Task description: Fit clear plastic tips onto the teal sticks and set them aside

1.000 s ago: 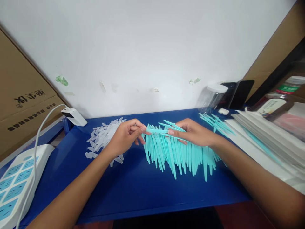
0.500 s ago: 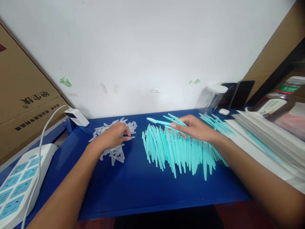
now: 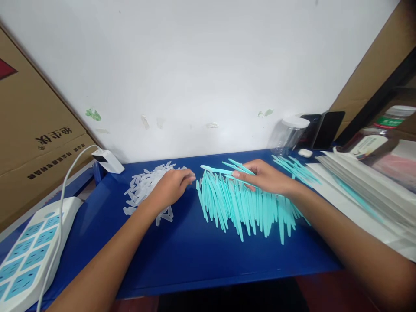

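Note:
My right hand is closed around several turquoise eyebrow razors, fanned out to the left. One of them points its whitish tip furthest left, towards my left hand. Under that hand lies a wide row of more turquoise eyebrow razors, side by side on the blue table. My left hand hovers at the right side of a heap of translucent plastic caps. Its fingertips are pressed together, just short of the razor tip; what they pinch, if anything, is too small to tell.
A smaller bunch of turquoise razors lies at back right, near a clear jar, a phone and stacked white sheets. On the left are a power strip, a white charger and a cardboard box.
My left hand has moved right, away from the middle of the cap heap towards the razor tips, and its fingers have drawn together. My right hand stays almost in place with its razors.

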`<state>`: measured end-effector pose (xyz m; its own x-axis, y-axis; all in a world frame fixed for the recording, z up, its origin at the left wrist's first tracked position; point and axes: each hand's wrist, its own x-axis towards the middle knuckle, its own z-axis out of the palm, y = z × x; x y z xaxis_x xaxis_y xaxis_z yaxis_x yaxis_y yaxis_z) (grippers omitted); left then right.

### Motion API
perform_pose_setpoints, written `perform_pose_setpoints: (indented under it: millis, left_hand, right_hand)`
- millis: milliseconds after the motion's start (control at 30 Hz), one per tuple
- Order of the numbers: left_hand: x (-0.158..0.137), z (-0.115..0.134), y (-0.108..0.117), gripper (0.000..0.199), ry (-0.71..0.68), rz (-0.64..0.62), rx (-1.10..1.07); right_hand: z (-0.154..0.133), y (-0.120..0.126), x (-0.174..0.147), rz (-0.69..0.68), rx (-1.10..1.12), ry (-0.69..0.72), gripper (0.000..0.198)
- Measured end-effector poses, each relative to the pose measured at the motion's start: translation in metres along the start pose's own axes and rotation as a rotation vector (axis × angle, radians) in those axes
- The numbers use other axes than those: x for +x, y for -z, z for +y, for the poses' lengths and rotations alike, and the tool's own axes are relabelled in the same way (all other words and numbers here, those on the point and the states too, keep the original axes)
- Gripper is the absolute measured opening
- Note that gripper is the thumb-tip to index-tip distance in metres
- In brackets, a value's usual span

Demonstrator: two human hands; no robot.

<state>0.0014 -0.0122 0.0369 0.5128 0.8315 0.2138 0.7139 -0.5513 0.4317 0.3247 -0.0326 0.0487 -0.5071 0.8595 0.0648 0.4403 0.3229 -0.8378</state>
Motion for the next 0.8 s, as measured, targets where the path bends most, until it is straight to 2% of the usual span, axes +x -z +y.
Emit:
perform_pose_setpoints:
  millis: [100, 200, 367, 567, 800]
  left_hand:
    - [0.002, 0.003, 0.000, 0.030, 0.101, 0.174, -0.267]
    - [0.003, 0.009, -0.001, 0.030, 0.100, 0.254, -0.528]
    - [0.002, 0.023, -0.002, 0.033, 0.086, 0.383, -0.561]
    - [-0.002, 0.034, -0.010, 0.031, 0.157, 0.344, -0.738]
    - [-0.002, 0.038, -0.012, 0.028, 0.155, 0.286, -0.742]
  right_hand:
    - [-0.001, -0.001, 0.000, -0.011, 0.003, 0.012, 0.049]
    - [-0.005, -0.003, 0.000, -0.060, 0.014, 0.012, 0.047]
    - [-0.010, -0.011, -0.001, -0.147, 0.053, 0.081, 0.050]
    - [-0.008, -0.018, -0.003, -0.170, 0.038, 0.087, 0.059]
    - [-0.010, -0.018, -0.003, -0.181, 0.053, 0.100, 0.057]
